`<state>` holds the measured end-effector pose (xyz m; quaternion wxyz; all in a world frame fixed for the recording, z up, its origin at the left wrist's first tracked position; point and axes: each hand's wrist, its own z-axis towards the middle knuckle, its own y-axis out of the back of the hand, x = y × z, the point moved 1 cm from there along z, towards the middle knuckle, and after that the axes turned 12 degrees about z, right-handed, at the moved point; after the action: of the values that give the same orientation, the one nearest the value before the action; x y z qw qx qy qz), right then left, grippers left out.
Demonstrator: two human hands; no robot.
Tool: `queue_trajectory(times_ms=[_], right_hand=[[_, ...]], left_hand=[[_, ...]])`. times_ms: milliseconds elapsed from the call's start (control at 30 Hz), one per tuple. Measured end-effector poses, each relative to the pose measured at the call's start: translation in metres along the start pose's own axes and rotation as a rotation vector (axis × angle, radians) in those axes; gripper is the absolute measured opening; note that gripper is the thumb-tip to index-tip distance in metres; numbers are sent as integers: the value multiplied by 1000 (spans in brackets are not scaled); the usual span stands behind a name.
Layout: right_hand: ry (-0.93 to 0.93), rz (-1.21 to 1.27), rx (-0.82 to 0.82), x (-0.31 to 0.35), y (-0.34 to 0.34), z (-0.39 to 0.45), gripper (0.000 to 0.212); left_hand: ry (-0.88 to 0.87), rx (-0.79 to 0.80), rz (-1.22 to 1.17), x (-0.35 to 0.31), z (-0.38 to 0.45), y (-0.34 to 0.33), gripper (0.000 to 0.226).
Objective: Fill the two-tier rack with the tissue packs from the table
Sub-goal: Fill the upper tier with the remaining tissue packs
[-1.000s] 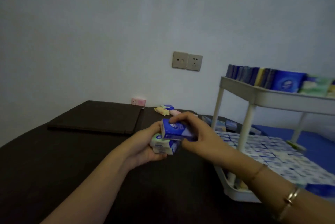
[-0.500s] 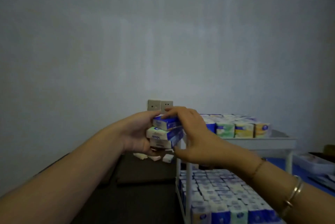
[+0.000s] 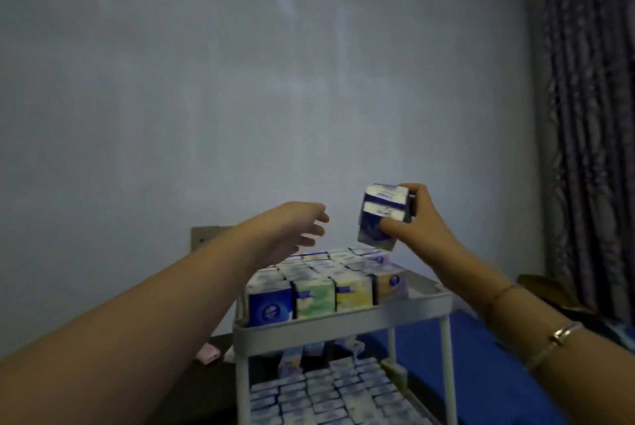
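Probably a home room: patterned curtain (image 3: 591, 115), wall socket (image 3: 206, 237), plain wall (image 3: 240, 81).

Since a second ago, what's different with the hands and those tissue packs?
The left hand let go of the stacked tissue packs and hangs open. The right hand alone now grips them, carried right and above the rack's top tier. Both tiers stay filled as before.
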<state>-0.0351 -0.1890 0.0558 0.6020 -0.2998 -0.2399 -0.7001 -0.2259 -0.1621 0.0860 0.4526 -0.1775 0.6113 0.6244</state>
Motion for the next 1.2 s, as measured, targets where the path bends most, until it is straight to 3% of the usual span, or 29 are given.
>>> queue_trajectory(times_ms=[100,233,333,433,533,633,733,900,1033,1133,1200], right_hand=[[-164,-6,-118,-24,42,18,36],[-348,-93,-155,-58,71,31,25],[-438,-78,-108,-79,65,38,19],[-484,-85,-51,-92,48,46,26],[-533,-98,-83,-101,35,47,6],[-650,-57,-38,-110,32,43,23],[-730,58,25,-108,33,40,8],[-830,104,123,-108,39,40,70],[-644,-65,-77,-99,27,38,64],[-314,-299,-166,-82,26,28,50],[-87,-375,-122,-70,25,10,31]], left_hand=[[-123,-77,516,-4,29,-25,38],[-151,8,795,6,51,-47,43],[-101,59,784,20,56,-58,39],[-29,82,701,31,62,-62,37],[12,81,647,36,67,-63,42],[38,46,573,37,70,-63,42],[28,52,564,38,72,-62,42],[19,79,590,36,70,-63,43],[-118,-23,624,35,66,-57,39],[-212,-165,623,34,60,-45,35],[-240,-207,584,34,49,-36,34]])
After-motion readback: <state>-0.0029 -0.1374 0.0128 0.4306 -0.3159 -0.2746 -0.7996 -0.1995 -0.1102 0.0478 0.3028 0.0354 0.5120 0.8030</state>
